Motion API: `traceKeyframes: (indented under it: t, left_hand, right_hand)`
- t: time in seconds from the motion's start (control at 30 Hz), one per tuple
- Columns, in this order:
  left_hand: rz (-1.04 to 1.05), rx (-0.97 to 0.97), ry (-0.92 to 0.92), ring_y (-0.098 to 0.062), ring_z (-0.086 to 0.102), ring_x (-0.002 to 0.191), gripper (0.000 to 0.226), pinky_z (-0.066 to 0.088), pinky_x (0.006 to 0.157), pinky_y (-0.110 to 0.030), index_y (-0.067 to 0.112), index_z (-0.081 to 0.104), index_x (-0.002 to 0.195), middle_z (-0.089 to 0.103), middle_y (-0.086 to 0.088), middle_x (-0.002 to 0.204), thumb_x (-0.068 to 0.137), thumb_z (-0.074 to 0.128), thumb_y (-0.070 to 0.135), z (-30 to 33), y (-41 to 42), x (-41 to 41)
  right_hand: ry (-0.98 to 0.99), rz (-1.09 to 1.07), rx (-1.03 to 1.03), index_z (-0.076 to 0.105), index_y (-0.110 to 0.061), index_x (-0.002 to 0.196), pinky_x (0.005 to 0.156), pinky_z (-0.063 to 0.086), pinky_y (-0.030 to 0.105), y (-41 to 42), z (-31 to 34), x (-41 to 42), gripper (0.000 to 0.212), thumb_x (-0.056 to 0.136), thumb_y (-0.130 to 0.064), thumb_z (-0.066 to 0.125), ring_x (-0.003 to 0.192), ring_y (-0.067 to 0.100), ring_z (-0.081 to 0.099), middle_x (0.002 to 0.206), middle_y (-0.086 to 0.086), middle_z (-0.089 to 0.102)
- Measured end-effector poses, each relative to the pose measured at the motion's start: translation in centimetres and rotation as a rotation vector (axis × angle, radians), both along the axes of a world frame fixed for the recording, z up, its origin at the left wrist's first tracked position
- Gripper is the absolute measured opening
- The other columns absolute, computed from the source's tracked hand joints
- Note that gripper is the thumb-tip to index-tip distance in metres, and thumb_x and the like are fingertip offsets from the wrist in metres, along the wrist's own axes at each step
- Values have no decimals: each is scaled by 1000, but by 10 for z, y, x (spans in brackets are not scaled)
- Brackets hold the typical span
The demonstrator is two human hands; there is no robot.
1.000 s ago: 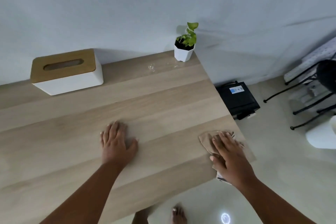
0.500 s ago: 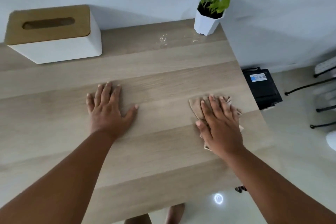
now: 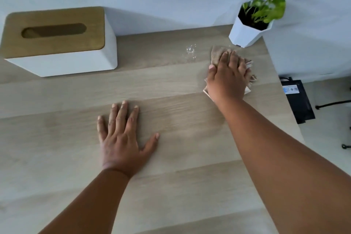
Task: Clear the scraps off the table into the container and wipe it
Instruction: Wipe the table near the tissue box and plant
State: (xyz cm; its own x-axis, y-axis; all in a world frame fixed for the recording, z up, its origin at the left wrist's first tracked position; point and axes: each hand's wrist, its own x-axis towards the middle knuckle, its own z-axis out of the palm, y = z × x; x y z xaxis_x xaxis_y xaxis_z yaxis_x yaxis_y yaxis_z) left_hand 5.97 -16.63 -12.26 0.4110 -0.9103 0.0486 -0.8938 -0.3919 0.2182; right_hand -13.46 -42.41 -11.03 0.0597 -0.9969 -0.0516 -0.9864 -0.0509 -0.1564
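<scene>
A light wooden table (image 3: 171, 186) fills the view. My right hand (image 3: 228, 76) presses flat on a beige cloth (image 3: 216, 54) at the far right of the table, just in front of the plant pot. The cloth's edges show around my fingers. A small patch of clear water drops (image 3: 190, 51) lies on the wood just left of the cloth. My left hand (image 3: 123, 138) rests palm down on the middle of the table, fingers spread, holding nothing.
A white tissue box with a wooden lid (image 3: 57, 42) stands at the back left against the wall. A white pot with a green plant (image 3: 250, 30) sits at the back right corner. A black box (image 3: 298, 100) is on the floor past the table's right edge.
My right hand has slid the cloth from the near right edge away to the far right, beside the plant pot. The left hand has stayed flat on the table.
</scene>
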Motion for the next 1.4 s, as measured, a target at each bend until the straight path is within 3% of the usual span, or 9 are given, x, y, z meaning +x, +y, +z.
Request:
traceKeyframes:
  t: [0.23, 0.57, 0.67, 0.83, 0.97, 1.07, 1.13, 1.27, 1.4]
  left_hand:
    - [5, 44, 15, -22, 7, 160, 96, 13, 124, -63, 21, 38, 158, 21, -5, 171, 84, 40, 82, 3, -1, 0]
    - [1, 75, 30, -21, 2, 160, 96, 11, 125, -62, 23, 34, 160, 16, -3, 172, 85, 39, 83, 5, -1, 0]
    - [-1, 70, 32, -21, 2, 161, 96, 12, 124, -63, 22, 34, 160, 16, -3, 172, 85, 41, 82, 5, -2, 0]
    - [-8, 55, 20, -23, 5, 160, 96, 13, 124, -64, 21, 35, 159, 18, -5, 172, 85, 43, 82, 4, -2, 0]
    - [-12, 68, 16, -24, 5, 160, 96, 14, 123, -65, 21, 36, 159, 18, -5, 172, 85, 43, 81, 2, -1, 1]
    - [-13, 70, 17, -24, 4, 160, 96, 14, 123, -65, 21, 36, 159, 17, -5, 172, 85, 43, 81, 3, -1, 1]
    - [-15, 67, 12, -24, 4, 160, 95, 13, 123, -65, 20, 36, 158, 17, -5, 172, 85, 43, 81, 2, -2, 1]
    - [-22, 52, 8, -25, 4, 160, 95, 12, 124, -65, 21, 35, 159, 17, -5, 172, 86, 42, 82, 0, -1, 2]
    - [-19, 58, 10, -24, 4, 160, 94, 12, 124, -64, 21, 34, 159, 17, -5, 172, 87, 40, 82, 1, -1, 2]
  right_hand:
    - [-30, -5, 32, 23, -16, 163, 124, 6, 63, -31, 2, 49, 67, 104, -47, 27, 157, 37, 10, 172, 11, 15]
    - [90, 538, -44, 44, -24, 156, 113, 27, 47, 16, 9, 3, 63, 96, -40, 34, 148, 30, 36, 166, 0, 36]
    - [104, 433, -53, 45, -21, 155, 115, 30, 50, 13, 10, 0, 64, 95, -41, 34, 146, 31, 38, 165, 2, 37]
    - [46, 254, 22, 37, -23, 158, 122, 18, 61, -12, 12, 66, 65, 94, -34, 35, 156, 36, 19, 169, 4, 26]
    - [47, 619, 39, 41, -23, 157, 122, 21, 57, 19, 15, 82, 68, 91, -37, 32, 155, 35, 23, 169, 5, 30]
    - [69, 936, 53, 46, -19, 155, 123, 23, 56, 60, 17, 36, 69, 88, -33, 38, 156, 30, 25, 168, 2, 32]
    - [69, 998, 55, 46, -18, 155, 123, 24, 56, 66, 15, -7, 70, 86, -28, 43, 157, 26, 22, 168, 0, 30]
    - [51, 752, 13, 44, -12, 156, 120, 28, 61, 43, 15, -36, 66, 91, -26, 40, 156, 34, 25, 167, 9, 32]
    - [69, 316, -13, 37, -14, 159, 124, 17, 58, 16, 10, 34, 63, 102, -42, 41, 156, 36, 20, 169, 10, 26]
